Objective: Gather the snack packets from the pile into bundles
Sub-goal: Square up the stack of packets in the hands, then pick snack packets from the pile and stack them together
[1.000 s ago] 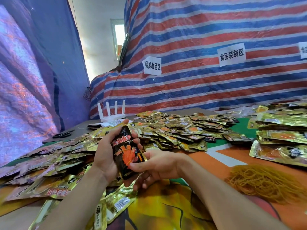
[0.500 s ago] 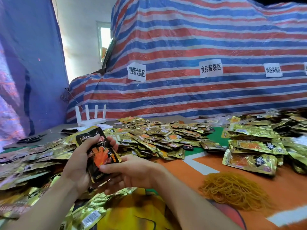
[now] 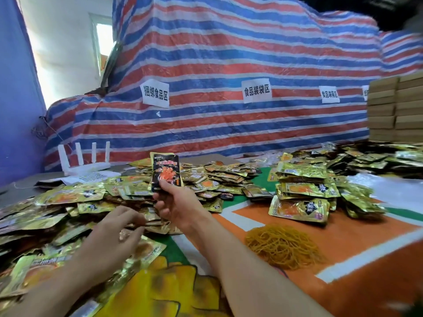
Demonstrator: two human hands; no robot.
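– While the right hand point(image 3: 174, 204) stands raised over the middle of the table, wrist bent back, what does it carry?
– One black snack packet point(image 3: 166, 172), upright, long side vertical. Thumb on the near face, fingers curled behind the lower end. A firm pinch, clamped on it. The packet rises in front of the far pile point(image 3: 217, 177).
– And the left hand point(image 3: 119, 227)?
– Low, back of the hand up, forearm coming in from near left. Fingers loosely bent over the gold packets of the left pile point(image 3: 68, 202). The fingertips are blurred, so I cannot tell whether it grips a packet or only touches them.
– Against one second ago?
– Then both hands met on the black snack packet, close to the body, the left wrapped round its back and the right at its lower end. Same at half a second ago. Now the left has let go and dropped to the left pile. The right alone has the packet and has carried it higher and farther out.
– Surroundings?
– Stacks of gold packets point(image 3: 302, 191) to the right, on the orange and green table cover point(image 3: 343, 236). A heap of yellow rubber bands point(image 3: 281, 245) lies just right of the right forearm. A white router point(image 3: 84, 161) with four antennas stands far left. A striped tarp point(image 3: 229, 65) with paper labels point(image 3: 155, 94) hangs behind, and cardboard boxes point(image 3: 396, 106) are stacked far right.
– Anything else changed?
– The view has swung right, so the boxes now show.
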